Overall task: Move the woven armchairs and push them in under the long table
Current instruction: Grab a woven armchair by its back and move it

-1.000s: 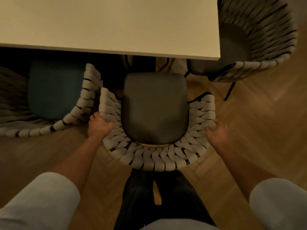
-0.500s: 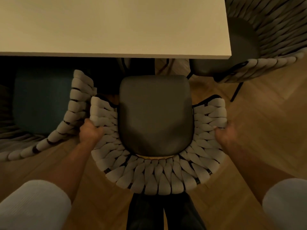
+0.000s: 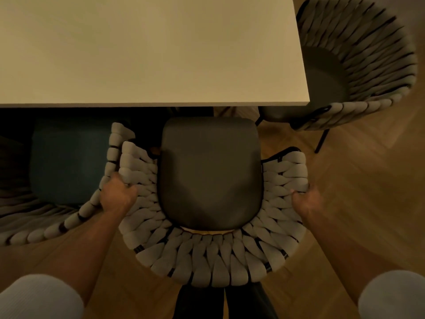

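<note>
Item one: the middle armchair (image 3: 207,261), woven back in pale padded strands on a dark frame, with a dark grey seat pad (image 3: 210,173). It stands square to the long table (image 3: 147,49), and the front edge of the seat lies just short of the table's near edge, so I see the whole pad uncovered. Item two: the left hand (image 3: 117,195), fingers curled over the rim of this chair's left arm, gripping the weave. Item three: the right hand (image 3: 303,201), on the outer side of the chair's right arm, thumb on top of the rim and fingers wrapped behind it, out of my sight. Item four: the left armchair (image 3: 110,157), same weave, with a teal seat in deep shadow; its near arm lies against the middle chair's left arm, just beside the left hand. Item five: the end armchair (image 3: 358,65), at the table's short end, its dark seat partly covered by the table corner and one thin black leg showing. Item six: the wood floor (image 3: 368,192), in herringbone boards. Item seven: pale sleeves (image 3: 39,298) at both lower corners and dark trouser legs (image 3: 200,302) directly behind the middle chair's back.
</note>
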